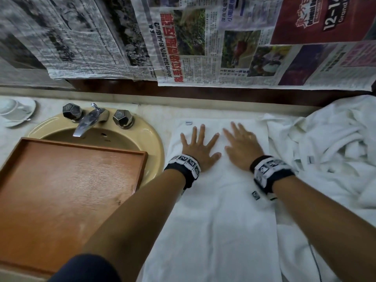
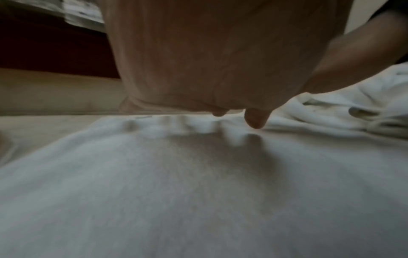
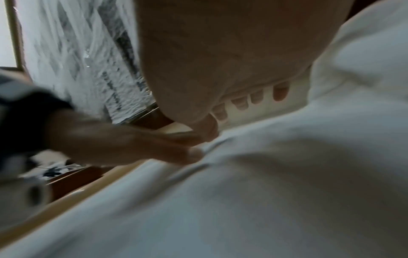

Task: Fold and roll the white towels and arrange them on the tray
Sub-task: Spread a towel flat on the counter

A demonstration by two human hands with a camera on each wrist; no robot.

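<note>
Both hands lie flat, palms down, on a folded white towel (image 1: 221, 200) spread on the counter to the right of the sink (image 1: 150, 139). The left hand (image 1: 198, 148) has its fingers fanned wide; the right hand (image 1: 241, 146) sits just beside it, fingers straight and a little closer together. Neither grasps anything: they press on the cloth, thumbs nearly meeting over the towel's midline. Both rest on the far third of the towel, short of its far edge.

That towel is a long strip, its long axis running from the wall toward the person, its far short edge close to the backsplash and its near end running out of the head view at the bottom. From the left wrist the cloth (image 2: 198, 192) shows small ripples just ahead of the fingertips (image 2: 256, 120).

Its left long edge lies along the sink rim; its right edge meets a crumpled heap of white towels (image 1: 329, 143). A wooden tray (image 1: 67, 180) sits across the basin, left of the towel and near the left forearm, its floor bare. Beyond it stand the tap (image 1: 87, 121) and a cup and saucer (image 1: 14, 112). Newspaper (image 1: 203, 41) covers the wall.
</note>
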